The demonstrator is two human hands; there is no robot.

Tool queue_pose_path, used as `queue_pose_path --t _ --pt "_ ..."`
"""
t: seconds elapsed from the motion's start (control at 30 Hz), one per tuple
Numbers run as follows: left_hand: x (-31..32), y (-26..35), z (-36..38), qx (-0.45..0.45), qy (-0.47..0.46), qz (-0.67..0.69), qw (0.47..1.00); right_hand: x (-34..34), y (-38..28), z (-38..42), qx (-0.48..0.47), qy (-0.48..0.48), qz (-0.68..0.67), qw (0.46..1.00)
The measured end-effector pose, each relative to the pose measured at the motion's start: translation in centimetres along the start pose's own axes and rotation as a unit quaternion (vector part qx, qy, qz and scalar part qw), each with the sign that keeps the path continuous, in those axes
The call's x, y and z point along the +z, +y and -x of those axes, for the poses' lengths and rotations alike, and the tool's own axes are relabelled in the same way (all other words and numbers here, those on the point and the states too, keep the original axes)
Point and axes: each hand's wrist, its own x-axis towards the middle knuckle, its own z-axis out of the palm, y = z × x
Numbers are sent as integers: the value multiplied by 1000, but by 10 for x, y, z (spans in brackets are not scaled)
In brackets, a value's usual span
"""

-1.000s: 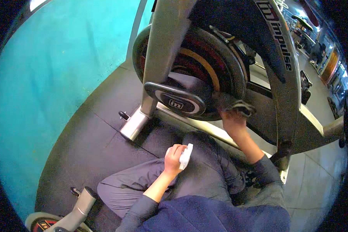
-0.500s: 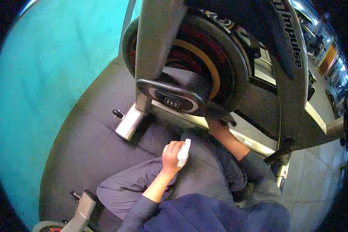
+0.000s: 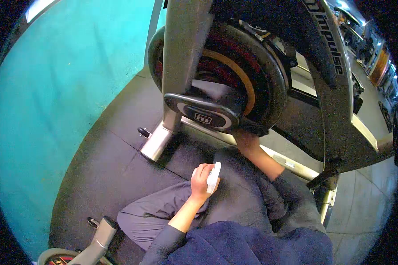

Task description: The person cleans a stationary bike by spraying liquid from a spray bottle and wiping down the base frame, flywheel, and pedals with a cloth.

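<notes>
My left hand [image 3: 200,181] is closed around a white object [image 3: 213,177], held above my crossed legs; what the object is I cannot make out. My right hand [image 3: 247,142] reaches under the exercise bike, just below its black flywheel [image 3: 269,75] and beside the crank cover with a logo [image 3: 202,117]. Its fingers are hidden in the shadow beneath the wheel, so whether they hold anything does not show.
The bike's grey frame post [image 3: 181,57] rises on a silver foot [image 3: 156,143]. Part of a second bike [image 3: 102,234] stands at the lower left. Dark mats [image 3: 97,176] cover the floor beside a turquoise surface [image 3: 62,88]. More equipment shows at the far right.
The whole view has shifted slightly, so the bike appears a little lower and to the right. A black pedal-like part by my right hand has changed position. My left hand still grips the white object.
</notes>
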Motion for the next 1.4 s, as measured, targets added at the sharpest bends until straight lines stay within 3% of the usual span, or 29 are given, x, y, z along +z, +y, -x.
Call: queue_pose_path --t 0.07,0.17,0.2,0.23,0.33,0.47,0.7,0.77,0.8,0.9,0.97,1.03,1.17,1.23,1.27,1.33,1.4 --pt "-3 6 -4 8 6 2 1000 -13 17 10 47 -19 20 999" --pt "1 3 -1 10 5 2 1000 -86 15 -10 53 -27 6 998" --pt "3 1 1 4 -3 1 1000 -100 15 -16 100 -182 115 971" --pt "2 2 0 4 -3 3 1000 -111 15 -24 100 -182 117 971" --pt "-1 7 -4 8 -6 7 1000 -116 22 -48 16 43 175 984" --pt "-4 8 -7 -3 -5 5 1000 -111 14 -57 28 -11 199 980" --pt "1 4 -4 -1 -6 -1 1000 -52 17 -6 144 -11 59 988" --pt "-1 5 -3 -1 -12 5 1000 -34 20 13 8 -75 212 974" --pt "-2 5 -3 -1 -18 9 1000 -43 4 13 44 -130 170 976" --pt "-3 7 -2 1 -13 2 1000 9 13 40 -40 -63 202 976" --pt "-4 6 1 4 -12 4 1000 14 12 40 -14 -91 172 981" --pt "-4 6 2 7 -9 5 1000 2 8 31 38 -84 131 987" --pt "-5 8 0 21 1 15 1000 -48 9 7 49 -98 123 986" --pt "-4 7 -1 25 2 14 1000 -95 1 -27 174 -154 82 969" --pt "-3 6 1 25 0 15 1000 -106 4 -38 176 -155 83 969" --pt "0 3 3 4 -8 -3 1000 -118 10 -56 13 -33 181 983" --pt "-1 5 -2 12 4 2 1000 -123 6 -74 18 -20 175 984"
